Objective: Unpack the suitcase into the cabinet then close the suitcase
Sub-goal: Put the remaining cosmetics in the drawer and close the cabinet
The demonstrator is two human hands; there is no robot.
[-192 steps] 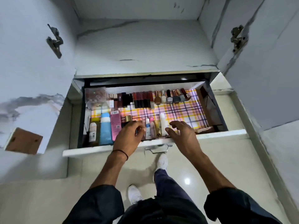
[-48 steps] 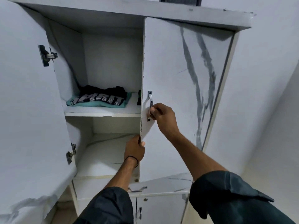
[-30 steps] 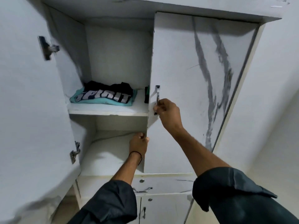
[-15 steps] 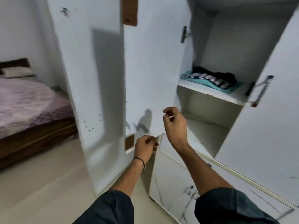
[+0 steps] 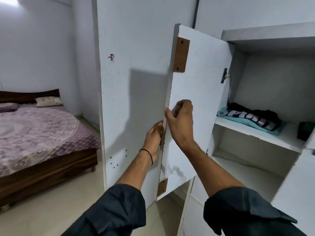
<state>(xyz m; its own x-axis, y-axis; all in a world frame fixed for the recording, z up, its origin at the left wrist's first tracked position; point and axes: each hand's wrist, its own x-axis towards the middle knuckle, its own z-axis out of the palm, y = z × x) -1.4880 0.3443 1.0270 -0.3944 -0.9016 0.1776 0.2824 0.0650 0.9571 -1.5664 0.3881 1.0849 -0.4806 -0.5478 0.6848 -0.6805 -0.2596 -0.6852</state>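
in the head view, the left hand point(image 5: 154, 138) is curling round the free edge of the open cabinet door point(image 5: 202, 92) from the left. the right hand point(image 5: 181, 124) is pinching that edge just above it, thumb on the rim. the cabinet point(image 5: 272, 79) is standing open at right, with folded clothes point(image 5: 250, 118) lying on its upper shelf. a bed point(image 5: 37, 133) is sitting far left.

Your right hand point(image 5: 180, 121) grips the free edge of the open cabinet door point(image 5: 201, 92) (thumb on the edge, fingers curled on its inner face). Your left hand point(image 5: 153, 137) holds the same edge just below. Folded clothes point(image 5: 250, 117) lie on a shelf point(image 5: 252, 134) at 3 o'clock, and a bed point(image 5: 34, 133) stands at 9 o'clock.
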